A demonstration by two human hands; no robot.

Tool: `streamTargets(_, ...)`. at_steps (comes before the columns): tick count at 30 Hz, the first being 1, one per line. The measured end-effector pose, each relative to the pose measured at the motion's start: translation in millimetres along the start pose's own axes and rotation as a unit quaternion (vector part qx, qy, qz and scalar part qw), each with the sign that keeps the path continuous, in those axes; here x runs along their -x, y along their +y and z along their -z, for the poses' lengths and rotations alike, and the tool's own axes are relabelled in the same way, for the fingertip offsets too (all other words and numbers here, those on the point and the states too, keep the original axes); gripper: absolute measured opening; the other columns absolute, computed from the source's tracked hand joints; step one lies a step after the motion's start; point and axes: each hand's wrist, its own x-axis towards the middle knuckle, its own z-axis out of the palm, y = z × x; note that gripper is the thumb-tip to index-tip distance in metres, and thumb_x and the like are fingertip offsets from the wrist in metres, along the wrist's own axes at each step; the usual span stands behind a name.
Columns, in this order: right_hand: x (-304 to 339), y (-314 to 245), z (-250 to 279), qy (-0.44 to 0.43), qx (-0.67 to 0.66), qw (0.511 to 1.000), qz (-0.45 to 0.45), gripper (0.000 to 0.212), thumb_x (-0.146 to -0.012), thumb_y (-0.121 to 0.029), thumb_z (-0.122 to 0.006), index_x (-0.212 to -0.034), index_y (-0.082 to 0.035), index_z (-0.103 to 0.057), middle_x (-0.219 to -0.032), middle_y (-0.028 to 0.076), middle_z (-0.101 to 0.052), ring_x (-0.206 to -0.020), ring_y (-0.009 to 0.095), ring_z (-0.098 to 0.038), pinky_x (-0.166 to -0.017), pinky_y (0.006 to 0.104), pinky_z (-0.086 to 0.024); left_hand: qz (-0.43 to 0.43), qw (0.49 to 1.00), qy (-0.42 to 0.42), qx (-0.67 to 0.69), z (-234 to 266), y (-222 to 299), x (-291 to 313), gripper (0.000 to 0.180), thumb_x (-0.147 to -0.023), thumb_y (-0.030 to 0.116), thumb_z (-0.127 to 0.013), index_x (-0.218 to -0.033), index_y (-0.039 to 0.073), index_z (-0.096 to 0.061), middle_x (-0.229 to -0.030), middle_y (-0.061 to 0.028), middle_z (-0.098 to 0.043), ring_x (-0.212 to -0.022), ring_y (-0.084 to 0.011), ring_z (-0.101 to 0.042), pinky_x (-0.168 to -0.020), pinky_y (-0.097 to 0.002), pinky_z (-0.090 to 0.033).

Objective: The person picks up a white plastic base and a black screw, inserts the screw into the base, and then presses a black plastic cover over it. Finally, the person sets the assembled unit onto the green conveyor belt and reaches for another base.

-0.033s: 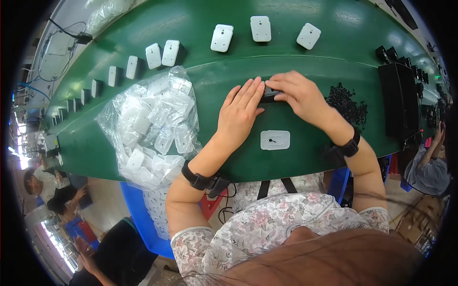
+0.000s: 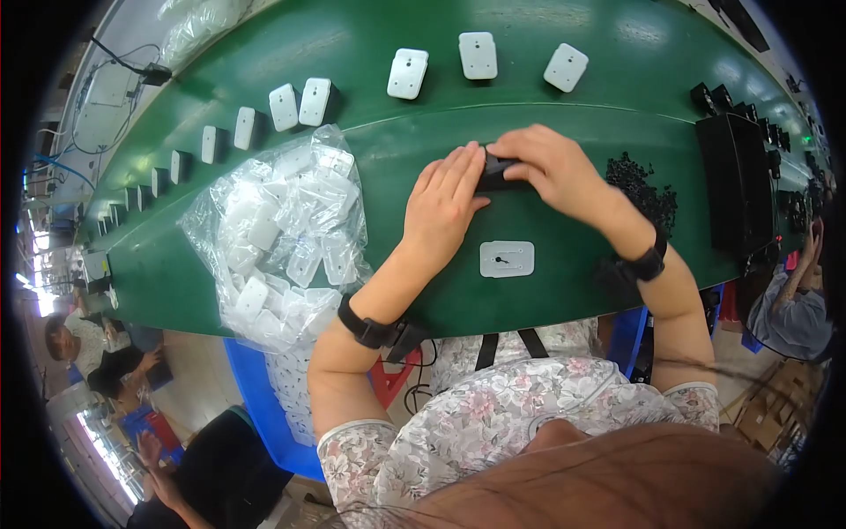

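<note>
The black part (image 2: 496, 169) lies on the green surface (image 2: 617, 123), partly covered. The left hand (image 2: 441, 207) is laid flat at its left end, fingers straight and together, while the right hand (image 2: 555, 172) is clamped on the part from the right, fingers bent over its top; how far it reaches under the left hand, I cannot tell. A white plate (image 2: 520, 261) lies just below it in view, black bits (image 2: 650, 198) are heaped to the right, and a bag (image 2: 204, 219) of white pieces (image 2: 263, 232) sits left
</note>
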Motion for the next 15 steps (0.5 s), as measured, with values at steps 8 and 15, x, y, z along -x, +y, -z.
streamTargets(8, -8.2, 0.0, 27.6, -0.004, -0.243, 0.962, -0.122, 0.043, -0.087, -0.016, -0.065, -0.127, -0.006, -0.054, -0.112, 0.008, -0.061, -0.094, 0.016, -0.06, -0.083, 0.0294, -0.048, 0.21, 0.936, 0.038, 0.28, -3.0, 3.9, -32.1, 0.026, -0.081, 0.011, -0.069, -0.104, -0.001, -0.063, -0.079, -0.011, -0.064, -0.071, -0.021, -0.063, -0.063, -0.0323, -0.049)
streamTargets(15, 30.2, -3.1, 54.3, 0.043, -0.125, 0.984, -0.119, 0.041, -0.086, -0.016, -0.064, -0.125, -0.005, -0.055, -0.102, 0.009, -0.06, -0.088, 0.018, -0.059, -0.078, 0.03, -0.048, 0.245, 0.869, -0.043, 0.428, -12.2, 38.5, -51.9, 0.029, -0.088, 0.016, -0.065, -0.109, -0.004, -0.062, -0.077, -0.0069, -0.067, -0.062, -0.0089, -0.061, -0.054, -0.0226, -0.046)
